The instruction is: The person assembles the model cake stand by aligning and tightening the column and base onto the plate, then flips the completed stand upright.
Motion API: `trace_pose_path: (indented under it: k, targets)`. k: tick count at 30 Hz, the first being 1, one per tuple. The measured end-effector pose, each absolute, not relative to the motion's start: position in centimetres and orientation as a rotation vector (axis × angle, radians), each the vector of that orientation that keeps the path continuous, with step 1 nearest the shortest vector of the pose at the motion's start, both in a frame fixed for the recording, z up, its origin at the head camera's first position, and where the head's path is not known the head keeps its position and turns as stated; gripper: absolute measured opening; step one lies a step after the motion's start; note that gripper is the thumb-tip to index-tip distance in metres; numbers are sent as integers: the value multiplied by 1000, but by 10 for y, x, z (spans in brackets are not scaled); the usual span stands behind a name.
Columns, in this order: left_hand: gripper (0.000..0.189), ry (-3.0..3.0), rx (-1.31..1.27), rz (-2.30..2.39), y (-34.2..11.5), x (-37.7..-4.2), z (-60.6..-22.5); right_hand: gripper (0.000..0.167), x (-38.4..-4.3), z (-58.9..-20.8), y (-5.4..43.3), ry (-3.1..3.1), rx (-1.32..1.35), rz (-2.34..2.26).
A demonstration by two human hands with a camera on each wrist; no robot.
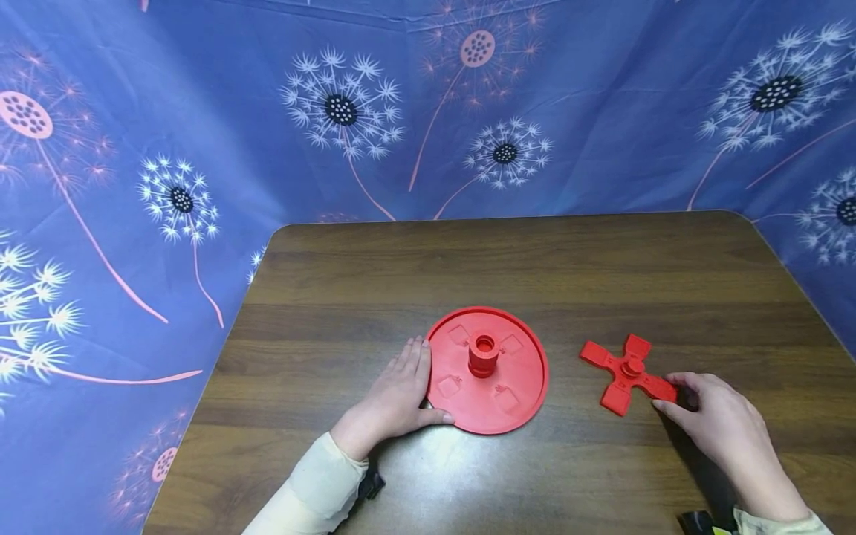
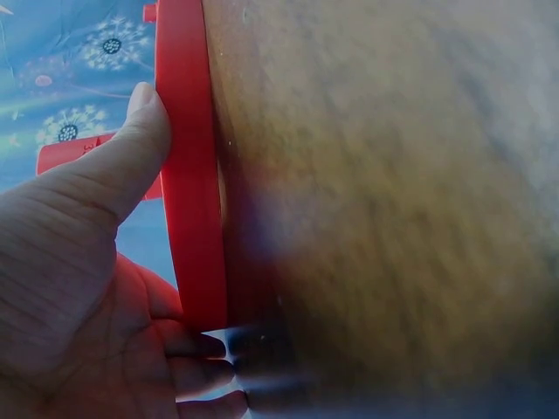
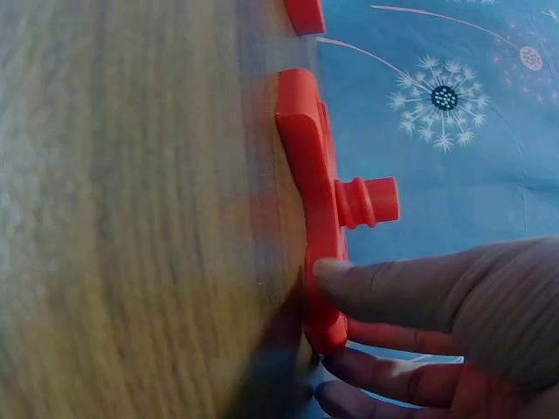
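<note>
A round red plastic disc lies on the table, with a raised rim, a hollow post at its centre and diamond outlines around it. My left hand rests against its left edge, fingers extended along the rim and thumb at the near side. In the left wrist view, that thumb touches the rim. To the right lies a red four-armed cross piece with a ridged peg at its middle. My right hand pinches the tip of its near right arm between thumb and fingers.
Dark brown wood makes up the table. A blue cloth printed with dandelions hangs behind and beside it. Between the disc and the cross piece is a gap of bare tabletop.
</note>
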State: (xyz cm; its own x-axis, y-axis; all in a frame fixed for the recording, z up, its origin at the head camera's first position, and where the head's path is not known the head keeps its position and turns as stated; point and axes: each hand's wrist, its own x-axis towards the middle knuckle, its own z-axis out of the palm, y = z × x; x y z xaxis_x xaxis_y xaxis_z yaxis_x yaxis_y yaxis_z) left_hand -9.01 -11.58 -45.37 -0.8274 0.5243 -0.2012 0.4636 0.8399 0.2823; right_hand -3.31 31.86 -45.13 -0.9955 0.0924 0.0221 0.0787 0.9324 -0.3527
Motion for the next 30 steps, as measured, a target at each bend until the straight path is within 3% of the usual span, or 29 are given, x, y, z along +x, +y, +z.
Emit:
trace_pose_path:
  k: [10, 30]
  targets:
    - [115, 2747, 748, 322, -116, -91, -454, 33, -36, -452, 314, -3048, -125, 509]
    - [116, 2747, 743, 333, -117, -91, -454, 32, -35, -426, 294, -2635, -91, 905]
